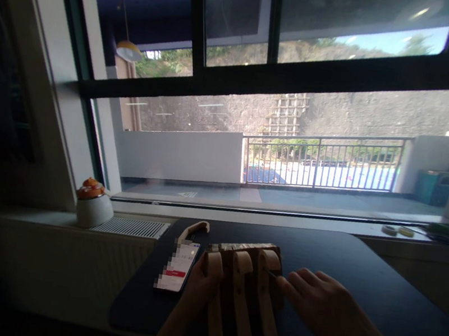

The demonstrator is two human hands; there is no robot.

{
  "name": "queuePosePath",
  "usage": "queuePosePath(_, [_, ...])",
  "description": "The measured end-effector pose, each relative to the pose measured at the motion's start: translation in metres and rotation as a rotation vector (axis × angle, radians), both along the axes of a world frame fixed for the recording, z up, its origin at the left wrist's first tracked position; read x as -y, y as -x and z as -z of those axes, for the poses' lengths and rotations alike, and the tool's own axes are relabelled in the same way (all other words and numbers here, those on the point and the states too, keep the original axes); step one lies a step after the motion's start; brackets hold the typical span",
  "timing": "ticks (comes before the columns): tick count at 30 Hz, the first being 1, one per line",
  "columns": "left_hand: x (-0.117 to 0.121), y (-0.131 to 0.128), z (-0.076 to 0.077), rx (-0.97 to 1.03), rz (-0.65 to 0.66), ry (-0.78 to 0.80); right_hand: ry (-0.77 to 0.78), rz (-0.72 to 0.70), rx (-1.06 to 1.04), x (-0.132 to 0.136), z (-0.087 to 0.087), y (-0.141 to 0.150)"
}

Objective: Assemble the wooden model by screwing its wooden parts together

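At a dark bench [342, 257] by a window, a person's left hand [202, 288] closes its grip around the left side of a rough-edged block [246, 247], while the right hand [323, 297] pinches a slim tool [271, 274] at the rightmost of three hooked wooden strips [241, 312]. All three line the block, their fastening unclear; a separate curved piece [197, 227] lies beside a smartphone [177, 265].

A lit phone [181, 268] lies near the left edge of the dark desk [323, 246]. Over on the windowsill [130, 227] sits a white pot [94, 211] with an orange top.
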State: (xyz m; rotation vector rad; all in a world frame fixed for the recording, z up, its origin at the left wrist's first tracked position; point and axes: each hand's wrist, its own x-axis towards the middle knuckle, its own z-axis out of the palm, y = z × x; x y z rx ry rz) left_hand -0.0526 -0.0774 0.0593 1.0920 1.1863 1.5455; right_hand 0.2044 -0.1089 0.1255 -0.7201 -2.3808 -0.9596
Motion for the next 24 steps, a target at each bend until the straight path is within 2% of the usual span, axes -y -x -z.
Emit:
queuePosePath(5, [0.004, -0.004, -0.008, -0.073, -0.051, -0.064, 0.053, 0.084, -0.056, 0.0, 0.007, 0.002])
queuePosePath(8, [0.004, -0.003, -0.008, -0.106, -0.061, -0.097, 0.15, 0.121, -0.211, 0.003, 0.016, 0.006])
queuePosePath(12, [0.004, -0.002, -0.007, -0.108, -0.044, -0.107, 0.275, 0.257, -0.403, 0.006, 0.021, 0.012])
queuePosePath(15, [0.003, -0.001, -0.003, -0.091, -0.038, -0.114, 0.176, 0.258, -0.353, 0.005, 0.016, 0.016])
queuePosePath(19, [-0.002, 0.002, 0.008, -0.101, -0.054, -0.113, 0.005, 0.191, -0.156, 0.0, 0.01, 0.016])
queuePosePath(24, [-0.005, 0.006, 0.019, -0.119, -0.089, -0.104, -0.07, 0.11, 0.02, -0.004, 0.013, 0.011])
